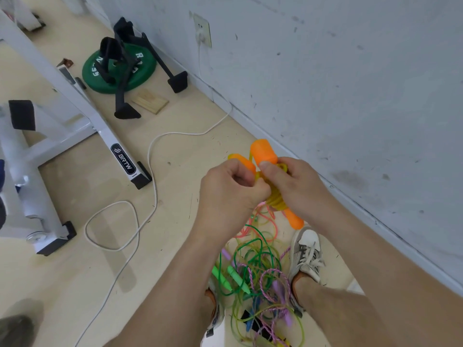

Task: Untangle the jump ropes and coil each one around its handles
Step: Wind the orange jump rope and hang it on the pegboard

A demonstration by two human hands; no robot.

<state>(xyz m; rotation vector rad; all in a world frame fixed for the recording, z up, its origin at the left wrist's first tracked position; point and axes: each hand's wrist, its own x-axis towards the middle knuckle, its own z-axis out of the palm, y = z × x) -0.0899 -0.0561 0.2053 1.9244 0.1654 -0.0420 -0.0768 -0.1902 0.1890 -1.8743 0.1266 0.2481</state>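
Head view.

Pose: both your forearms reach forward and meet in mid-air above the floor, close to the wall.
- Your left hand is knuckles-up with the fingers curled in. Its grip is narrow, thumb and forefinger pinching the yellow rope just beside the handles.
- Your right hand is wrapped round the orange handles. The thumb lies across the upper one, and the grip is closed on the pair and the coil together.

Location: the yellow rope is wound in turns around the handles, between your two hands. The bundle is tilted, upper ends toward the wall and lower end pointing down at your right shoe.

Counts:
- Orange handles: 2.
- The tangle of ropes lies on the floor between your feet, with green, yellow-green, pink and a twisted pink-purple cord in it.
- Green handles: 2.
- Lilac handles: at least 2.
- Blue pieces lower down: number unclear.

Hidden or unclear:
- Your left hand covers most of the second orange handle.
- Your right palm hides the middle of the coil.
- Your left forearm covers most of your left shoe.
- The tangle runs off the bottom edge.

Surroundings: a white cable loops across the floor. A green weight plate and a white steel frame sit well apart, upper left.
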